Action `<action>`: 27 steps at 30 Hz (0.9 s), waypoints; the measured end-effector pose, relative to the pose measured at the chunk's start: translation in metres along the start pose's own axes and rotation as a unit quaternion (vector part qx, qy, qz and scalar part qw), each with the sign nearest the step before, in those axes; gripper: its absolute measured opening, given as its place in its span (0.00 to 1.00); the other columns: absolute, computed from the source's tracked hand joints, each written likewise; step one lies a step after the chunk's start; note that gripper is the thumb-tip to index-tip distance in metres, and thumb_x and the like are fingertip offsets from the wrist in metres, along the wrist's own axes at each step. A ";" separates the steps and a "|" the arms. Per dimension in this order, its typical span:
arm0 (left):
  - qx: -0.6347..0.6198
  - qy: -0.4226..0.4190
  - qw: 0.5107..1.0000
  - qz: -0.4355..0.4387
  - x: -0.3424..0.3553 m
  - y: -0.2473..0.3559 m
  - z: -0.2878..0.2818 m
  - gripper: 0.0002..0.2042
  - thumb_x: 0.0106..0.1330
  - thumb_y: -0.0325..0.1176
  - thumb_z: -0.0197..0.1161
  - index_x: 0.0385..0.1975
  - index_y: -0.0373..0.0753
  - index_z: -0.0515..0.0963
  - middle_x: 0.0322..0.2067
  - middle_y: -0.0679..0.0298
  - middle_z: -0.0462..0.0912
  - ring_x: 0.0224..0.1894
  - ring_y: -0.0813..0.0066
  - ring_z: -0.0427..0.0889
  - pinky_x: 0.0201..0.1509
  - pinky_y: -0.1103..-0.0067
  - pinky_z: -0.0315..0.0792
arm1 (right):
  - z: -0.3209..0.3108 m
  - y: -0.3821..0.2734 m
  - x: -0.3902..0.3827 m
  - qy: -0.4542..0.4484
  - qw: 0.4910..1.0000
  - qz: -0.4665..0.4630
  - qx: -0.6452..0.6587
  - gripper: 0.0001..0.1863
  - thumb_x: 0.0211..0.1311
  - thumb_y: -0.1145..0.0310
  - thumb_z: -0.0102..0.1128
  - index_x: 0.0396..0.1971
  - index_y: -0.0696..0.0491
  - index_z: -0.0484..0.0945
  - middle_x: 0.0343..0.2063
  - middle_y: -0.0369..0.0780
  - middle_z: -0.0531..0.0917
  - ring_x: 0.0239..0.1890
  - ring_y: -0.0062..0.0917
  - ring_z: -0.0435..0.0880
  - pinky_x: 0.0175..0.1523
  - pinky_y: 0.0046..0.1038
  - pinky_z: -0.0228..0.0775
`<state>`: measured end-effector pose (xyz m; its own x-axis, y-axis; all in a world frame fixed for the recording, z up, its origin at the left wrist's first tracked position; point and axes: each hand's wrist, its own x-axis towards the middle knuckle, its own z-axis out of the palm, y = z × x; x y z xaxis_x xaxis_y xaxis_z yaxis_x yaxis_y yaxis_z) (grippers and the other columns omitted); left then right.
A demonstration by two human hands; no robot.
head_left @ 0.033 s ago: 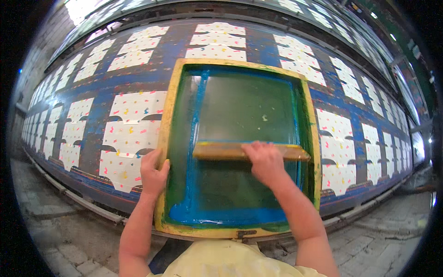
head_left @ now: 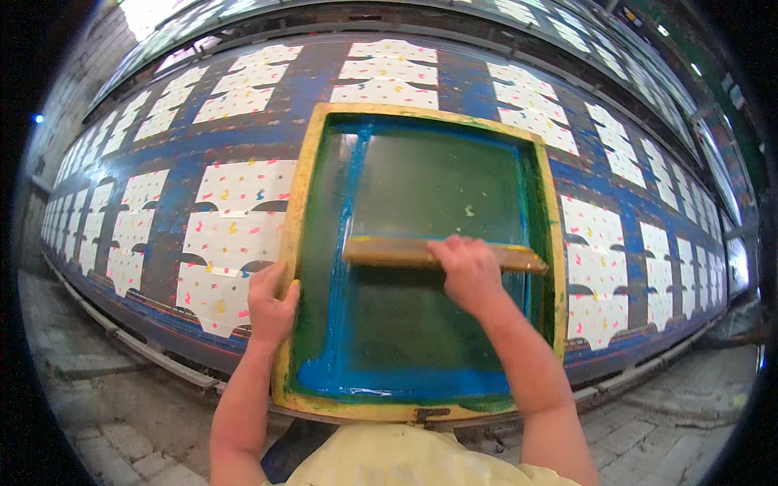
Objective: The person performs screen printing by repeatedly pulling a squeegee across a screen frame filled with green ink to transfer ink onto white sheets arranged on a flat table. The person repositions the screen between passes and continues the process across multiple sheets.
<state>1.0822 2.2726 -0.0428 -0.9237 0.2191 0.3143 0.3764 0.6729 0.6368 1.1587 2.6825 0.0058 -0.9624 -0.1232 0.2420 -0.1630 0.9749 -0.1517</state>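
A screen-printing frame (head_left: pixel 556 243) with yellow edges and a green mesh lies on the long table before me. Blue ink (head_left: pixel 429 382) pools along its near end and streaks up both sides of the mesh. My right hand (head_left: pixel 472 274) is closed over a wooden squeegee (head_left: pixel 389 252), which lies crosswise a little beyond the middle of the mesh. The squeegee's lower edge is hidden from this angle. At the frame's left edge, my left hand (head_left: pixel 272 304) grips the wooden rail, thumb on the inner side and fingers outside.
White cut fabric pieces (head_left: pixel 231 235) with small coloured prints lie in rows on the dark, blue-stained table (head_left: pixel 175 243). More pieces (head_left: pixel 596 271) lie right of the frame. Another long table (head_left: pixel 389 12) runs behind. A paved floor (head_left: pixel 121 429) borders the near edge.
My right hand and the squeegee have slid slightly away from me over the mesh. The left hand keeps its hold on the frame.
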 end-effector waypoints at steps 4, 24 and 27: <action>0.054 0.005 0.998 0.015 0.005 0.008 0.001 0.24 0.63 0.26 0.78 0.61 0.33 0.86 0.57 0.49 0.88 0.60 0.51 0.84 0.68 0.61 0.78 | 0.026 0.067 0.091 0.024 0.999 0.002 -0.034 0.24 0.56 0.79 0.66 0.53 0.46 0.89 0.42 0.43 0.89 0.48 0.42 0.91 0.54 0.45 0.82; 0.086 0.005 0.996 0.032 0.026 0.022 0.000 0.21 0.60 0.23 0.76 0.55 0.33 0.85 0.51 0.49 0.87 0.53 0.46 0.84 0.58 0.59 0.79 | 0.047 0.116 0.292 -0.039 0.998 -0.046 -0.023 0.25 0.59 0.79 0.64 0.57 0.48 0.89 0.49 0.49 0.92 0.54 0.51 0.91 0.60 0.51 0.83; 0.077 0.038 0.996 0.034 0.025 0.019 0.002 0.19 0.64 0.22 0.72 0.55 0.32 0.84 0.50 0.48 0.87 0.52 0.46 0.84 0.59 0.58 0.79 | 0.027 0.099 0.282 -0.129 0.985 -0.112 0.007 0.21 0.57 0.76 0.64 0.51 0.48 0.89 0.45 0.50 0.92 0.52 0.52 0.91 0.57 0.52 0.85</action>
<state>1.0665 2.2917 -0.0242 -0.8858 0.2174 0.4101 0.4173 0.7598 0.4986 0.8651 2.7391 0.0334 -0.9251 -0.3791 0.0204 -0.3782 0.9156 -0.1364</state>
